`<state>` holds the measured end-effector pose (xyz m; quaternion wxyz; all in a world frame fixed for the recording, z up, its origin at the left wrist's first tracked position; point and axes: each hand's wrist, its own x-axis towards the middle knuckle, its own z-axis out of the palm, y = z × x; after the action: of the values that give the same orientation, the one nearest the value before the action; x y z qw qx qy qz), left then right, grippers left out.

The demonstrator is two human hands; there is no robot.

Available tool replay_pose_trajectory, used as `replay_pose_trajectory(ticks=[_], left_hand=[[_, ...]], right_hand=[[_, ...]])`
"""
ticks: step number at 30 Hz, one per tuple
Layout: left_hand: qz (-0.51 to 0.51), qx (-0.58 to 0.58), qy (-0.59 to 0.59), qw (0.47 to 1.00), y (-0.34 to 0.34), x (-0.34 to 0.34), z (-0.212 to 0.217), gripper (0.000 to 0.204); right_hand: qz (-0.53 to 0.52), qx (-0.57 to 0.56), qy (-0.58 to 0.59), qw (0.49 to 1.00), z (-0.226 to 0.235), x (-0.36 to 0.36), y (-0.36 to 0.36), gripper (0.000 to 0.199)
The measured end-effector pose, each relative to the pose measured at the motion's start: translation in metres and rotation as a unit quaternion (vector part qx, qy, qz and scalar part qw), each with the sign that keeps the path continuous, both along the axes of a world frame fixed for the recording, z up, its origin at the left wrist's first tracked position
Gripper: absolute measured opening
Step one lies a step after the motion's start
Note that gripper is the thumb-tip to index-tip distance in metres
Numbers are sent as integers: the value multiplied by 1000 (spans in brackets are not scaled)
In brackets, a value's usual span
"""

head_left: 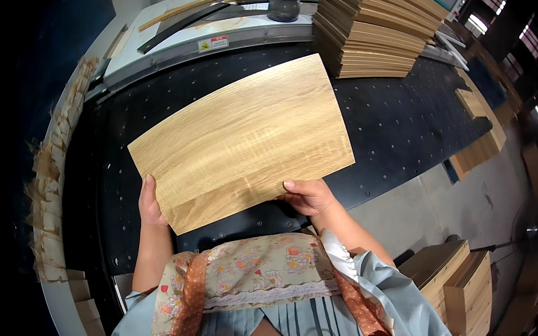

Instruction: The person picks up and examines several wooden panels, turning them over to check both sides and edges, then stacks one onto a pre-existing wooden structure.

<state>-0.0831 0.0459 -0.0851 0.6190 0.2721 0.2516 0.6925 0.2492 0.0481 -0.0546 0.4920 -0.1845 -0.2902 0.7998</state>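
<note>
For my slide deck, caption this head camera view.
Both hands, left hand and right hand, hold a wood-grain panel above a black worktable.

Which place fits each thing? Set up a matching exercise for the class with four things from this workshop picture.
Things:
1. light wood-grain rectangular panel
2. tall stack of cut wooden boards
3. clear glass jar
4. black perforated machine bed

Places:
A. on the pale ledge at the far side
B. gripped by the left hand and right hand
C. beneath the held panel
D. far right on the bed

Pairs: 1-B, 2-D, 3-A, 4-C
</note>
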Motion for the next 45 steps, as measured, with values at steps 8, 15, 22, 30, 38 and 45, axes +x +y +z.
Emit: replay_pose_trajectory(ticks=[8,15,22,30,38,45], left_hand=[[-12,-5,23,1000,1,0,6,54],[109,20,204,973,-9,5,30,51],[285,279,755,520,-33,8,73,51],[289,405,621,606,-29,25,116,31],[107,77,41,990,-18,29,53,63],[47,38,10,998,-27,13,19,61]], right_hand=[[37,24,6,999,-1,5,2,45],[17,-3,9,1000,16,-1,-1,40],[-2,-18,111,994,29,7,16,32],[33,299,76,951,120,-3,35,77],[83,116,81,986,40,-14,53,61],[85,115,-60,988,23,-19,43,56]])
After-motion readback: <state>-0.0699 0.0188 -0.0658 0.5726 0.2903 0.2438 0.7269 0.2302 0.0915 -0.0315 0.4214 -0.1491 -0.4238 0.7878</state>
